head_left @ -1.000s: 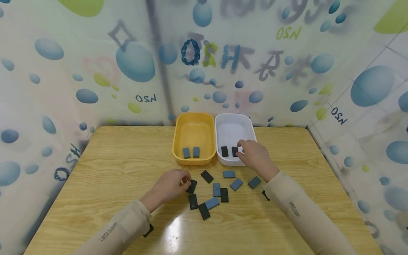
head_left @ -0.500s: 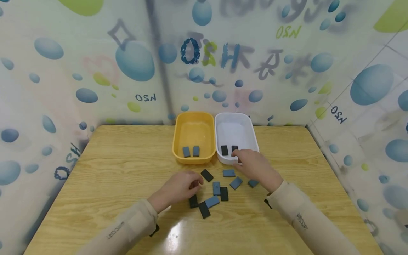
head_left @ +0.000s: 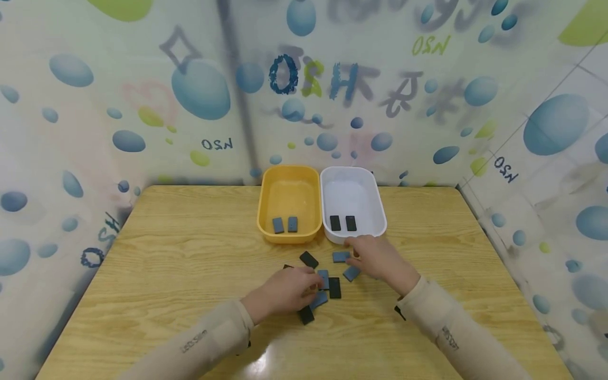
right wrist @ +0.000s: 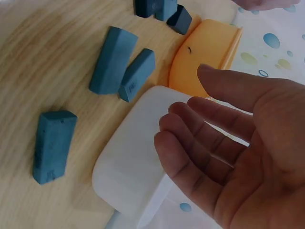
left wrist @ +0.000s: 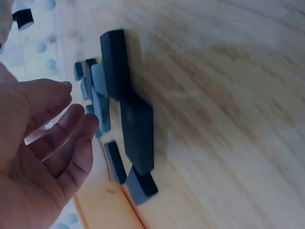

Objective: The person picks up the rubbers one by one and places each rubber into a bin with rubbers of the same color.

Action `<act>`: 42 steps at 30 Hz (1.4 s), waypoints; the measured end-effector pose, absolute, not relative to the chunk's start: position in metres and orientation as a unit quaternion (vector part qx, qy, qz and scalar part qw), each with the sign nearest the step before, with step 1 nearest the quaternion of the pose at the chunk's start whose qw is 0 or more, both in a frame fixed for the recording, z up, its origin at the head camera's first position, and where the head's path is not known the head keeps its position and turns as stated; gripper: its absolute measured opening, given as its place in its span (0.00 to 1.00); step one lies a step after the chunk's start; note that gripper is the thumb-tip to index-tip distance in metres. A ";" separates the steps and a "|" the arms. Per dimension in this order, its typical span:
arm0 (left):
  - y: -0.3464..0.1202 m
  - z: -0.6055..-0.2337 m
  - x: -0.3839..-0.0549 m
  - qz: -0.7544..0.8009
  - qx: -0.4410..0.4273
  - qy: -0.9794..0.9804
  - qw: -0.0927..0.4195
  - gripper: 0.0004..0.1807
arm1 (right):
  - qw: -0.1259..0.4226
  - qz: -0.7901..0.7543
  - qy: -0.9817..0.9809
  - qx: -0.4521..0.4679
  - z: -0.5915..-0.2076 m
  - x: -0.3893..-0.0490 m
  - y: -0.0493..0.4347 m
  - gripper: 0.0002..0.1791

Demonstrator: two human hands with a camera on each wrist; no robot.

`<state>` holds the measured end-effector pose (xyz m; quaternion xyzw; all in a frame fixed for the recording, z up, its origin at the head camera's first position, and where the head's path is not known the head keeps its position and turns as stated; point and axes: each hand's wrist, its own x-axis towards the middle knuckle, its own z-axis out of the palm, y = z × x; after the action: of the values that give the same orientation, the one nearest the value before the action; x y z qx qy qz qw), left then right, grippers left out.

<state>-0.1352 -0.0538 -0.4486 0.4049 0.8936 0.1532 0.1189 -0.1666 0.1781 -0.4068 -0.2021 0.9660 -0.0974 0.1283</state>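
Observation:
Small flat rectangular blocks, some black and some blue, lie loosely grouped on the table in the head view. My left hand (head_left: 287, 291) hovers over the group's left side, near a blue block (head_left: 323, 275) and a black block (head_left: 334, 288). In the left wrist view its fingers (left wrist: 78, 160) are loosely bent with nothing between them, beside a black block (left wrist: 138, 136). My right hand (head_left: 382, 261) is in front of the white tub (head_left: 353, 192), above a blue block (head_left: 340, 257) and another blue block (head_left: 351, 274). Its relaxed fingers (right wrist: 178, 157) hold nothing in the right wrist view.
Left of the white tub stands a yellow tub (head_left: 291, 195), side by side with it at the table's back. Two blue blocks (head_left: 292, 224) lie in the yellow one, two black blocks (head_left: 350, 222) in the white one. A patterned wall (head_left: 190, 153) rises behind the wooden table (head_left: 199, 227).
My left hand has moved right across the blocks, uncovering part of a black one. My right hand has drawn back from over the white tub toward the blue blocks in front.

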 end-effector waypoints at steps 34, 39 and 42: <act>-0.040 -0.463 -0.125 0.079 0.403 0.906 0.105 0.16 | 0.141 -0.127 0.961 -0.201 -0.433 -0.161 0.179 0.16; -0.039 -0.462 -0.125 0.089 0.401 0.904 0.116 0.16 | 0.142 -0.127 0.961 -0.200 -0.433 -0.160 0.178 0.16; -0.038 -0.461 -0.125 0.092 0.399 0.904 0.123 0.16 | 0.141 -0.128 0.961 -0.200 -0.432 -0.160 0.178 0.16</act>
<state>-0.1255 -0.0380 -0.4614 0.3990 0.9040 0.0920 0.1234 -0.1596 0.1779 -0.4321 -0.1996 0.9612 -0.1276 0.1410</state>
